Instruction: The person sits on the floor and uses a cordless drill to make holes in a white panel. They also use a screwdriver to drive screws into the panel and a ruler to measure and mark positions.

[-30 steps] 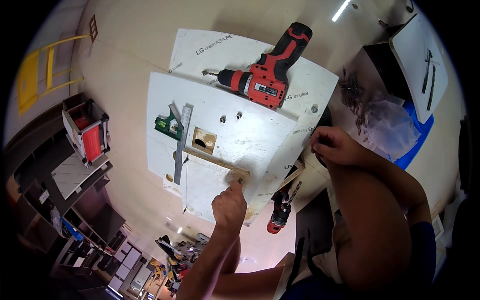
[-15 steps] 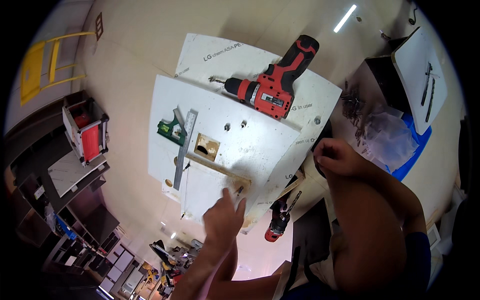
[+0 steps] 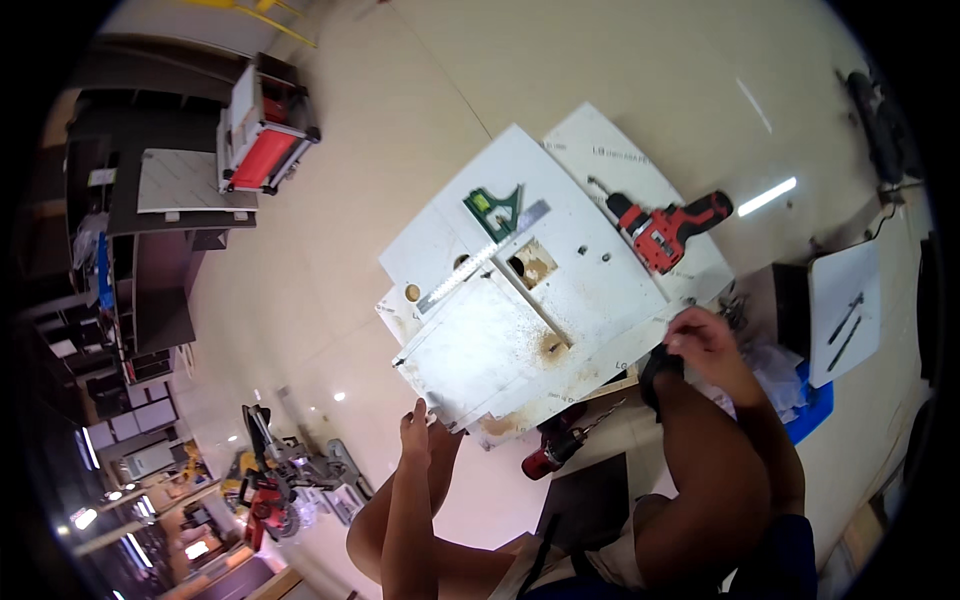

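By the near left corner of a smaller white panel (image 3: 470, 340), my left hand (image 3: 414, 436) has its fingers closed. A small pale bit shows at its fingertips, too small to name. My right hand (image 3: 706, 342) is held above my right knee, fingers curled in and thumb against them; what they hold, if anything, is hidden. The smaller panel lies on a larger white board (image 3: 620, 285) with drilled holes and a square cutout (image 3: 532, 263). Across it rests a combination square (image 3: 492, 212) with a green head. A red and black cordless drill (image 3: 662, 240) lies at the right.
Another red drill (image 3: 545, 458) with a long bit lies below the boards. To the right are a blue tray (image 3: 815, 405) with clear plastic and a white-topped box (image 3: 845, 310) carrying drill bits. A red and silver case (image 3: 265, 150) and a miter saw (image 3: 285, 490) stand left.
My left hand has left the panel's right corner, where its finger pointed, and moved to the near left corner. The view has turned and shifted. My right hand stays by the knee.
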A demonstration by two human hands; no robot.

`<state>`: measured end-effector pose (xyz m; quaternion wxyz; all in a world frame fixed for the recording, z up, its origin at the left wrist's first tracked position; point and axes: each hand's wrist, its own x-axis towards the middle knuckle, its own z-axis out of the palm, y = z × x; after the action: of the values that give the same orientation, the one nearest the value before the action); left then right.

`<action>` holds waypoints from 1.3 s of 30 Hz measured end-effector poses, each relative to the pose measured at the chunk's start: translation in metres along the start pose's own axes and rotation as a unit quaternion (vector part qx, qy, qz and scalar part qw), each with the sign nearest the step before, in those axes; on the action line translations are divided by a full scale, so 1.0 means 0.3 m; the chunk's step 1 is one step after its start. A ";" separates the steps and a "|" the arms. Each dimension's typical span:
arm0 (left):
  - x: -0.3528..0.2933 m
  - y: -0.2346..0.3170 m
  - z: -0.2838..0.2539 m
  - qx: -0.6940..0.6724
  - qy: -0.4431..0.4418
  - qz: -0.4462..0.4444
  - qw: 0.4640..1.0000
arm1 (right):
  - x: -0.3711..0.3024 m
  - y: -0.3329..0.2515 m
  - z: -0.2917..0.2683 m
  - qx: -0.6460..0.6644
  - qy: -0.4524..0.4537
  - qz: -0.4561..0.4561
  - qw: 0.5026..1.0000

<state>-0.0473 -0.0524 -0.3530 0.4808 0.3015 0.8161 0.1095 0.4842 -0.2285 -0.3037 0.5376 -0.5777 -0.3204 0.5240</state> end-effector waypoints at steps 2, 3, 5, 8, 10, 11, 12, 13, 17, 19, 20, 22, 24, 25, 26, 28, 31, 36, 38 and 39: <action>0.005 -0.015 0.025 -0.099 -0.093 -0.020 0.990 | 0.035 -0.139 0.072 -0.185 -0.077 -0.054 0.978; -0.001 -0.012 0.037 -0.139 -0.146 -0.021 0.979 | 0.049 -0.207 0.117 -0.222 -0.126 -0.076 0.964; -0.024 -0.002 0.062 -0.117 -0.141 0.012 0.983 | 0.057 -0.353 0.181 -0.362 -0.219 -0.139 0.896; -0.087 0.028 0.074 -0.076 -0.143 0.027 0.986 | -0.027 -0.569 0.257 -0.383 -0.175 -0.179 0.889; -0.156 0.064 0.085 -0.036 -0.110 0.060 0.991 | -0.123 -0.680 0.305 -0.367 -0.122 -0.209 0.898; -0.204 0.086 0.088 -0.110 -0.157 0.095 0.977 | -0.168 -0.711 0.340 -0.340 -0.115 -0.201 0.912; -0.267 0.100 0.079 -0.177 -0.200 0.131 0.955 | -0.215 -0.724 0.385 -0.311 -0.109 -0.194 0.924; -0.333 0.123 0.071 -0.241 -0.237 0.164 0.927 | -0.251 -0.722 0.431 -0.276 -0.100 -0.219 0.931; -0.536 0.293 0.071 -0.276 -0.197 0.289 0.895 | -0.248 -0.525 0.735 -0.069 -0.227 -0.084 0.968; -0.557 0.426 0.075 -0.097 -0.056 0.369 0.922 | -0.257 -0.392 0.832 -0.181 -0.312 -0.069 0.930; -0.561 0.477 0.080 -0.035 -0.021 0.387 0.921 | -0.294 -0.329 0.874 -0.263 -0.354 -0.126 0.889; -0.566 0.572 0.087 0.070 0.003 0.361 0.930 | -0.370 -0.243 0.927 -0.353 -0.416 -0.166 0.822; -0.581 0.636 0.103 0.123 0.031 0.453 0.883 | -0.410 -0.205 0.947 -0.362 -0.489 -0.160 0.778; -0.596 0.656 0.110 0.141 0.051 0.489 0.860 | -0.417 -0.201 0.948 -0.386 -0.468 -0.163 0.778; -0.614 0.675 0.127 0.180 0.061 0.513 0.837 | -0.413 -0.209 0.947 -0.407 -0.461 -0.165 0.771; -0.658 0.696 0.152 0.241 0.081 0.559 0.790 | -0.379 -0.237 0.935 -0.447 -0.429 -0.176 0.765; -0.714 0.708 0.164 0.245 0.096 0.553 0.791 | -0.329 -0.286 0.885 -0.459 -0.367 -0.173 0.791; -0.742 0.674 0.146 0.256 0.081 0.594 0.758 | -0.344 -0.365 0.824 -0.453 -0.345 -0.163 0.805; -0.732 0.655 0.124 0.257 0.080 0.570 0.777 | -0.359 -0.386 0.817 -0.448 -0.355 -0.148 0.807; -0.718 0.656 0.121 0.241 0.076 0.577 0.777 | -0.358 -0.393 0.815 -0.457 -0.365 -0.135 0.800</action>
<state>0.1363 -0.0287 -0.1245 0.1758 0.8123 0.5229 0.1891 0.2483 -0.2336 -0.1318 0.1201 -0.4731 -0.7698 0.4114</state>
